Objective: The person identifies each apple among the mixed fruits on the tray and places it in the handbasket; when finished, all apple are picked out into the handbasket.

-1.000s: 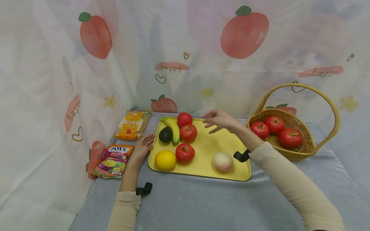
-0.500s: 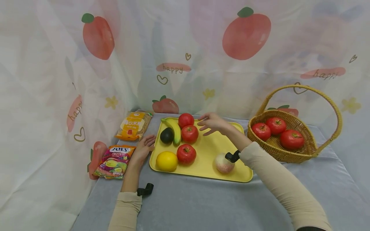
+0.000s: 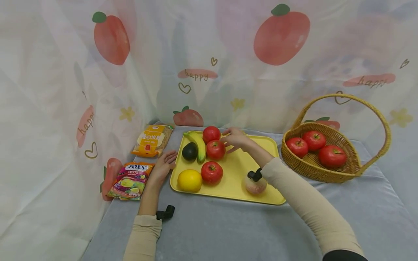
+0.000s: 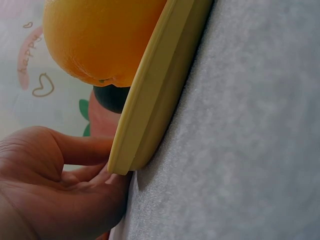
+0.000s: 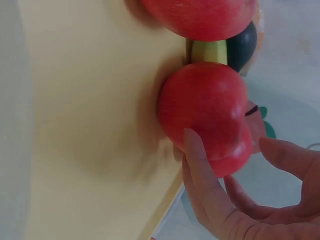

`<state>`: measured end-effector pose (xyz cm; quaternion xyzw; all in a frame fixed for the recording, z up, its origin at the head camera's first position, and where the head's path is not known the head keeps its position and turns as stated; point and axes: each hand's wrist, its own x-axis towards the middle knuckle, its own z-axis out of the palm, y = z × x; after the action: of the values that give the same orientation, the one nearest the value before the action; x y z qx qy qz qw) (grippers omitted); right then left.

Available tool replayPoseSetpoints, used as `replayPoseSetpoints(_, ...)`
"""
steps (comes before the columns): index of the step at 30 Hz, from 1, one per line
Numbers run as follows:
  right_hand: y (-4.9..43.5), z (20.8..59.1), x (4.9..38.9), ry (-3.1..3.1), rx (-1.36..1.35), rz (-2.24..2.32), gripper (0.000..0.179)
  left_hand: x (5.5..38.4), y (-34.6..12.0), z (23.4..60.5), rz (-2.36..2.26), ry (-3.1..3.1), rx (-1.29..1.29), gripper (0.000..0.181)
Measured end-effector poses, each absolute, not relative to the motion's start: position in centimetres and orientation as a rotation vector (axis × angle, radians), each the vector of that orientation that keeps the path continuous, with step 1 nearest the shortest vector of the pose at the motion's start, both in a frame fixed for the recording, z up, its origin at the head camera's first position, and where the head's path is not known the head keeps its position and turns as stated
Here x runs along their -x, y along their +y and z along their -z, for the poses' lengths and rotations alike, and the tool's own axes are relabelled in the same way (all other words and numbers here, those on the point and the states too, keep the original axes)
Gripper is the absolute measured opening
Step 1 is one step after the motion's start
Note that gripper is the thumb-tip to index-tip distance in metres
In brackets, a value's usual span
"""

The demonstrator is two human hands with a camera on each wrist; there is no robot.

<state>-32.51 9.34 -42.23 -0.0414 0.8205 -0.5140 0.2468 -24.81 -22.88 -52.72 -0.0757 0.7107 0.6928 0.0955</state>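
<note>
My left hand [image 3: 163, 166] is at the left edge of the yellow tray [image 3: 235, 174]. In the left wrist view its thumb lies over the rim, with the fingers below, pinching the edge. My right hand [image 3: 236, 139] reaches over the tray with fingers spread apart. In the right wrist view one fingertip is right at the side of a red apple [image 5: 200, 105], and the thumb stands away from it. Another red apple [image 3: 211, 134] lies behind that one, and a third apple [image 3: 212, 173] lies nearer the front. A banana [image 3: 199, 145] and an avocado [image 3: 189, 151] lie to their left.
A yellow-orange citrus fruit [image 3: 189, 181] sits in the tray's front left corner; a pale peach [image 3: 255, 186] is partly behind the right wrist camera. Right of the tray stands a wicker basket [image 3: 316, 176] with red apples. A candy bag [image 3: 130, 181] and a grain bag [image 3: 151, 140] lie left.
My right hand has moved left and lower across the tray, up to the middle apple. The right sleeve now overlaps the peach area more. The left hand stays at the tray's edge.
</note>
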Motion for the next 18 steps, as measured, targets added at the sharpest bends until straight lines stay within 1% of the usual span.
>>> replayPoseSetpoints(6, 8.9, 43.2, 32.8, 2.252, 0.062, 1.373, 0.061, 25.0, -22.9, 52.9, -2.061, 2.101, 0.207, 0.059)
replayPoseSetpoints(11, 8.4, 43.3, 32.6, 2.288, 0.104, 1.307, 0.062, 24.9, -23.0, 52.9, -2.062, 2.104, 0.210, 0.059)
replayPoseSetpoints(18, 8.0, 43.7, 32.5, 2.328, 0.106, 1.272, 0.053, 24.7, -22.9, 52.8, -2.049, 2.112, 0.209, 0.059)
